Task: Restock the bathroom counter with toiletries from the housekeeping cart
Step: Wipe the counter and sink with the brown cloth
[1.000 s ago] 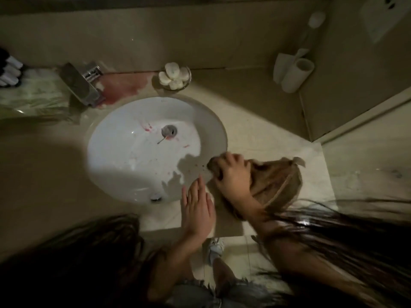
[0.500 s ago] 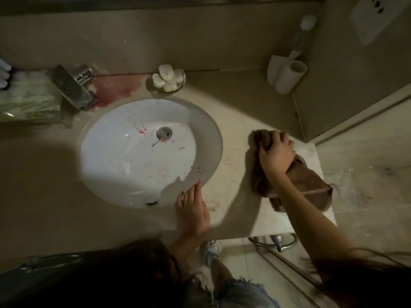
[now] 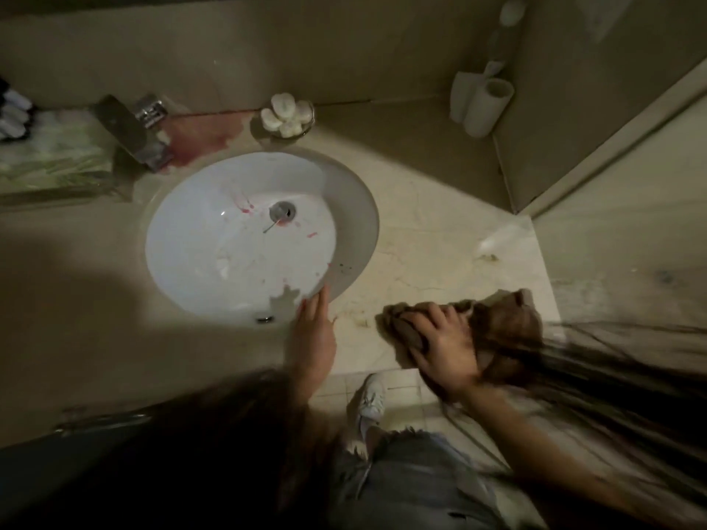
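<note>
At the counter [image 3: 421, 239] front edge, right of the sink [image 3: 359, 208]: pulls brown cloth [image 3: 509, 327] back from the far corner with right hand [image 3: 445, 348] fingers curled over it, left hand [image 3: 313, 332] flat at the rim; wiping only, small bottles [image 3: 13, 116] untouched far left.

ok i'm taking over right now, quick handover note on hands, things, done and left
Left hand: open, flat on the counter at the front rim of the sink.
Right hand: grips a bunched brown cloth near the counter's front right corner.
At the back: dish of white soaps, paper rolls in the right corner, small bottles far left.
Done: no restocking I can confirm; cart not in view.
Left: wipe the pink spill by the faucet and the pink marks in the basin, then bring toiletries.
</note>
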A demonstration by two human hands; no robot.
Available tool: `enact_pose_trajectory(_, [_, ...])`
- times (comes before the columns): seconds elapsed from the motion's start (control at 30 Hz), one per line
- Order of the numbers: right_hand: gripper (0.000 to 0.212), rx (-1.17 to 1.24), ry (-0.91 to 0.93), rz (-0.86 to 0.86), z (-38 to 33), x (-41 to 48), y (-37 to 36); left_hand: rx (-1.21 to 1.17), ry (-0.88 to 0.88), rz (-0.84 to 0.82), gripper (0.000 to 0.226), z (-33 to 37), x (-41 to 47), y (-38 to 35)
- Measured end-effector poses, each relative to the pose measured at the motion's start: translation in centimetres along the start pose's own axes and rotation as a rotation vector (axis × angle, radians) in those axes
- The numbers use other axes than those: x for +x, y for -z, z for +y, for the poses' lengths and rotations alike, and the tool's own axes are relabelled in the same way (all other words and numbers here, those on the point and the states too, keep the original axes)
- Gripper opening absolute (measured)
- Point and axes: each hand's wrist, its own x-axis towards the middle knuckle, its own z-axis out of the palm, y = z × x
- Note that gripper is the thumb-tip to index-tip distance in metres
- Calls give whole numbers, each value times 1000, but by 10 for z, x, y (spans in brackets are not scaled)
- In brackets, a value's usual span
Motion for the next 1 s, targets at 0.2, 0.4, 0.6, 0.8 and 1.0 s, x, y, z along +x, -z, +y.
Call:
enact_pose_trajectory(0.2, [37,66,-718,143,20,96,10,81,-13,96,54,-19,-11,-4])
enact_pose_trajectory(0.4, [37,-17,-424,75,-67,98,-26,14,21,34,53,-19,-11,0])
enact_pose_trajectory(0.6, [33,32,-18,-13,-106,20,-40,-102,107,-22,74,-20,-12,2])
enact_pose_trajectory(0.8, [39,-29,-261,65,-1,39,-4,-73,116,-9,73,-11,-12,5])
enact_pose_trajectory(1.0, [38,-52,-521,66,-24,126,-13,-27,-53,150,64,-16,-8,-3])
